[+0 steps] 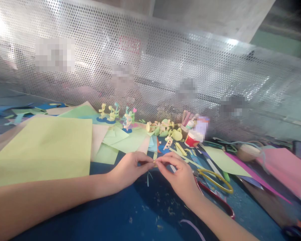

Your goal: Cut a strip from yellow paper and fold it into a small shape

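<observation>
My left hand [129,169] and my right hand [179,175] meet over the middle of the blue table, thumbs and fingertips pinched together. Between them is a tiny yellowish piece of paper [155,162], mostly hidden by the fingers. Just beyond the hands stands a small curled-paper figure [168,143] on a blue base. A thin light-blue paper strip [148,180] lies below the fingertips. Beside my right wrist are scissors [231,190] with one yellow and one dark red handle.
Large yellow-green paper sheets [47,147] cover the left side. Several paper figures [112,114] stand at the back, near loose paper pieces [163,127] and a red-and-white tub [191,139]. A pink item [288,170] lies at right. A perforated metal screen [150,73] borders the table.
</observation>
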{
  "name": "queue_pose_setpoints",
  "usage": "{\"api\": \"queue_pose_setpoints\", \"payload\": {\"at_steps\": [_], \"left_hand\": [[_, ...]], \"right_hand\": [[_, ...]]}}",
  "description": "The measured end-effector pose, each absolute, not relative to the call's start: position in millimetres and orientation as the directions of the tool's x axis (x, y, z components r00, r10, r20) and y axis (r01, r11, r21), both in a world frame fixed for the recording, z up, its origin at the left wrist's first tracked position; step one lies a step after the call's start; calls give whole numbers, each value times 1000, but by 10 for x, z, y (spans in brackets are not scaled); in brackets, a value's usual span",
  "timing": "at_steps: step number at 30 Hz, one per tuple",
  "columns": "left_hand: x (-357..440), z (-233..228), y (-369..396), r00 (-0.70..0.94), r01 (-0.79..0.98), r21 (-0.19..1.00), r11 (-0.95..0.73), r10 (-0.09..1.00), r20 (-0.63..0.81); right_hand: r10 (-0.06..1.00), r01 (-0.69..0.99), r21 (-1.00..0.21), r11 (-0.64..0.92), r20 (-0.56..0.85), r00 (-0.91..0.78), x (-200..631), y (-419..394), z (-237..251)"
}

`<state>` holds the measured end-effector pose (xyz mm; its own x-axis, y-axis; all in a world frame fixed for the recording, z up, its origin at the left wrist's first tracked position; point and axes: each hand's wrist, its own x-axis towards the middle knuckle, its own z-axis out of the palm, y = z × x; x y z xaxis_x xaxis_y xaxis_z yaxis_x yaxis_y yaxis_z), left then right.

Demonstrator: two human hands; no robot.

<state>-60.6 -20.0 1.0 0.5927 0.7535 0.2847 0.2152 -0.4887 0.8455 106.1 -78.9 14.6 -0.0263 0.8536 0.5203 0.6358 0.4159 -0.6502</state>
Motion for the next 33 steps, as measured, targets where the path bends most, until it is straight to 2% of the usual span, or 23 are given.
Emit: {"api": "queue_pose_setpoints", "payload": {"at_steps": [8, 12, 16, 19, 21, 26, 28, 33], "left_hand": [[-586, 18, -131, 515, 82, 953, -291, 831, 210], [-583, 23, -131, 590, -16, 985, -170, 794, 147], [-596, 26, -134, 594, -29, 991, -131, 795, 123], [-601, 25, -118, 571, -59, 992, -113, 811, 126], [-598, 19, -104, 557, -89, 992, -94, 821, 127], [-594, 10, -86, 565, -129, 990, -53, 817, 118], [-598, 16, -91, 574, -120, 992, -48, 812, 109], [-604, 41, -112, 572, -81, 995, -54, 815, 90]], "right_hand": [[933, 396, -869, 296, 351, 75, 1068, -746, 129], [962, 322, -924, 208, 253, 104, 1070, -728, 121], [981, 243, -956, 163, 184, 67, 1067, -722, 117], [976, 235, -950, 206, 218, 24, 1061, -738, 114], [955, 265, -922, 284, 296, 7, 1052, -756, 113], [854, 432, -754, 495, 513, -85, 1035, -781, 95], [835, 459, -717, 525, 538, -114, 1037, -782, 89], [843, 477, -720, 504, 531, -87, 1048, -783, 88]]}}
